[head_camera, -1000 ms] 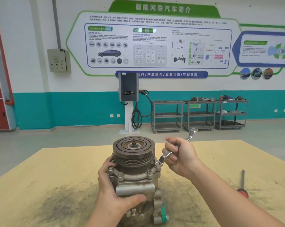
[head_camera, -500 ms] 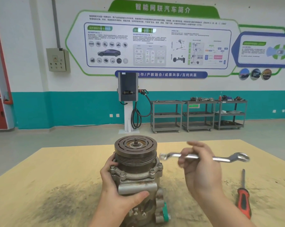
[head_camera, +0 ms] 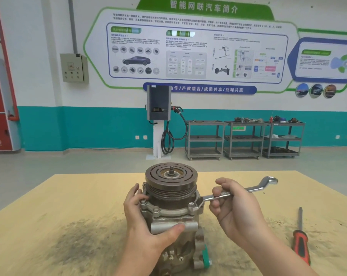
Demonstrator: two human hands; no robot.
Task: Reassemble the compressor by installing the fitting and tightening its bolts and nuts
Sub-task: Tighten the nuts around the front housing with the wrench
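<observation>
The compressor [head_camera: 171,206] stands upright near the front middle of the desk [head_camera: 69,206], its grooved pulley face up; its lower end runs out of the bottom edge of the picture, so the base cannot be seen. The left hand [head_camera: 146,222] wraps around the housing from the left, with the thumb pressed across the front of the grey casting and the fingers [head_camera: 134,193] curled behind the flange, where their tips are hidden. The right hand [head_camera: 234,204] pinches the shank of a ring wrench [head_camera: 236,193] between curled fingers and thumb; the middle of the shank is covered by that hand. The wrench's near ring sits over a bolt [head_camera: 191,206] on the right side of the flange, hiding most of the bolt head, while the far ring sticks out to the right above the desk. A red-handled screwdriver [head_camera: 301,240] lies well apart on the right of the desk. A green part [head_camera: 205,257] shows low on the body; what it is cannot be made out.
</observation>
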